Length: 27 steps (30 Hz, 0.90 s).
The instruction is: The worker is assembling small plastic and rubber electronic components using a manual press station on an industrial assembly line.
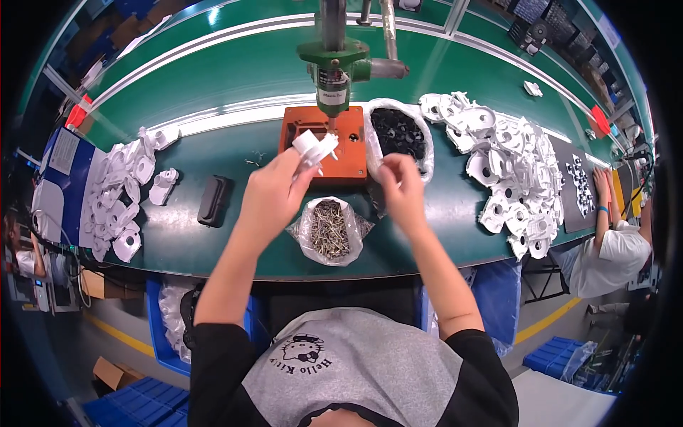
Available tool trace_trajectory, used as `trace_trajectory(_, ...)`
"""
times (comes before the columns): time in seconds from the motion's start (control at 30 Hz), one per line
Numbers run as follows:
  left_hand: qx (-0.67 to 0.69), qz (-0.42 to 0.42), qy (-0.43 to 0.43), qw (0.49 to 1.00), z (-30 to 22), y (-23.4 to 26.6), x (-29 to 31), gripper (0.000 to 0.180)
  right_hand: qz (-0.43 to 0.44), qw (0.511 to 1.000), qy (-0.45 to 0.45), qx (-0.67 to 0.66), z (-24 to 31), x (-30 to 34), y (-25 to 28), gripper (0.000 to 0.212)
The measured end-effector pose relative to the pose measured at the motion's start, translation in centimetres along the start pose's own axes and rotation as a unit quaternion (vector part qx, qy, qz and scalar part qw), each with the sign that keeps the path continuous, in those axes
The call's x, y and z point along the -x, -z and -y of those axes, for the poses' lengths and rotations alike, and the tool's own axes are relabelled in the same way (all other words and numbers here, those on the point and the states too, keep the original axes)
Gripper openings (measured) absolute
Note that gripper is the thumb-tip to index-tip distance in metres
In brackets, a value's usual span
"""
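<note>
My left hand (274, 188) grips a white plastic part (307, 146) between thumb and fingers, held above the front of an orange fixture block (345, 171). Over that block stands a press with a green collar (333, 51) and a vertical shaft. My right hand (403, 192) has its fingers pinched together at the near edge of a clear bag (429, 160) of small black parts (398, 132); whatever is between the fingertips is hidden. Between my forearms sits a plastic bag (307, 245) full of small metal screws or pins (329, 228).
White plastic parts (509, 156) are heaped on the right, with another pile (117, 185) on the left. A black oblong object (212, 201) lies left of my left forearm. A co-worker (605, 249) is at the far right beside a dark mat (569, 178). Blue bins stand below the table.
</note>
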<state>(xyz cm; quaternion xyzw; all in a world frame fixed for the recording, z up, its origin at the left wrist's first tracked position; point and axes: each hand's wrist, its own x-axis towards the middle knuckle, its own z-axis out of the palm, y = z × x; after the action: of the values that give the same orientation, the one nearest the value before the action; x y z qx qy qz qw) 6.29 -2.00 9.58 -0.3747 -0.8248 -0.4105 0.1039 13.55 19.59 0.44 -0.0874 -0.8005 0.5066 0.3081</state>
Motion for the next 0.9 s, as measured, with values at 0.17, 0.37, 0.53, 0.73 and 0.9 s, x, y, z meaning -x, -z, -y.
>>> trace_trajectory(0.17,-0.172,0.078,-0.061,0.980,5.3,-3.0,-3.0,0.016,0.046,0.926,0.075,0.366,-4.0,-3.9,2.1,0.020)
trace_trajectory(0.37,-0.237,0.047,-0.153,0.958,7.7,-5.8,-3.8,0.017,0.074,0.908,0.070,0.406,-4.4,-4.2,1.6,0.020)
trace_trajectory(0.53,-0.236,0.037,-0.176,0.955,9.2,-6.4,-2.5,0.024,0.079,0.902,0.091,0.414,-4.9,-4.0,2.1,0.020)
trace_trajectory(0.73,-0.200,0.042,-0.155,0.966,8.5,-5.9,-1.6,0.054,0.094,0.907,0.100,0.397,-4.5,-4.4,2.7,0.013)
trace_trajectory(0.9,-0.197,0.043,-0.156,0.967,8.7,-6.1,-1.6,0.070,0.103,0.921,0.091,0.366,-3.3,-5.1,3.5,0.009)
